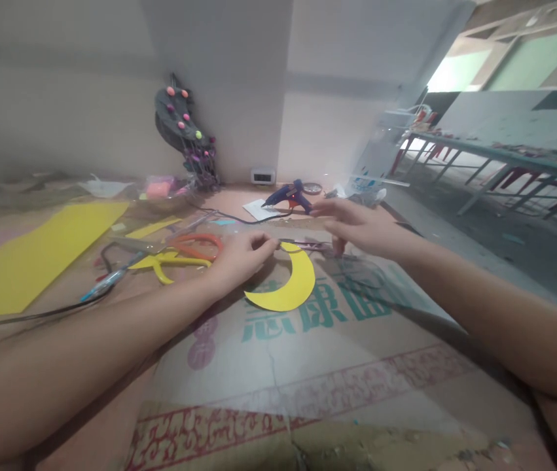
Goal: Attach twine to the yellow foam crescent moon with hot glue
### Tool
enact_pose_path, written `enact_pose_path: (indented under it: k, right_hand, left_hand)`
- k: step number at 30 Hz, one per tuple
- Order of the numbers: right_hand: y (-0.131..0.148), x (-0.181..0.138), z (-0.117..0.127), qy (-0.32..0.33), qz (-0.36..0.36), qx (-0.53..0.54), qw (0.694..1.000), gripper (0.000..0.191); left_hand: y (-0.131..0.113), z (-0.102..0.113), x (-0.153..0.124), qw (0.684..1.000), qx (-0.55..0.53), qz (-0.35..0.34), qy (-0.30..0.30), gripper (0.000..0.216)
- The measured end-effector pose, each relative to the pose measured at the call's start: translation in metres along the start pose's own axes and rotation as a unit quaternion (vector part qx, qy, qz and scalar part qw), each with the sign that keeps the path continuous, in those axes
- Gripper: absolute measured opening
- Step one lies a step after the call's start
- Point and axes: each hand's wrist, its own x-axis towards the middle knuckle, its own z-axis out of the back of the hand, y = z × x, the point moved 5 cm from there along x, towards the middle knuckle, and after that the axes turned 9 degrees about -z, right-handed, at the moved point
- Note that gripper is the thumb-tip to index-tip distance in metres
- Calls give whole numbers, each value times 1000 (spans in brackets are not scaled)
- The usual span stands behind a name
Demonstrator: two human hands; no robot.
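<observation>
My left hand [243, 258] is closed, its fingertips pinched at the upper tip of a yellow foam or paper crescent [302, 281]. The crescent lies over a printed cardboard sheet [268, 366]. Just behind its tip is a slim metal tool [310, 244], partly hidden and too blurred to name. My right hand [357, 226] is raised with fingers loosely apart and nothing visible in them. Its fingertips are close to the handle of a dark blue glue gun [288, 195], whose nozzle rests over a small white card [260, 210]. I cannot tell whether they touch.
Left of my left hand lie orange-handled scissors [194, 245], yellow-handled scissors [170, 263] and a blue pen-like tool [111, 282] with a cord. A yellow sheet [47, 255] is at far left. A grey crescent decoration with pompoms [180, 121] leans against the wall near a small display [262, 176].
</observation>
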Motion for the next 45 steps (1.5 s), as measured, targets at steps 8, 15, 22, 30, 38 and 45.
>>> enact_pose_path:
  k: [8,15,22,30,38,45]
  right_hand:
    - [7,-10,-45,145,-35,105,983,44]
    - [-13,4,-37,-4,47,13,999,22]
    - [4,-12,-44,-95,174,-45,979,12]
    - [17,-21,-33,-151,184,-52,970,10]
    - [-13,0,-37,-166,136,-35,976,12]
    - [-16,2,-39,-171,144,-33,974,13]
  left_hand:
    - [-1,0,0,1000,9,-9,6,36]
    - [-1,-3,0,1000,5,-9,24,36]
    - [-2,-4,1,999,24,-10,37,36]
    - [-10,-12,-4,992,14,-45,117,36]
    - [-9,-12,-4,993,-16,-5,113,35]
    - [-9,-13,-4,992,-21,-9,121,33]
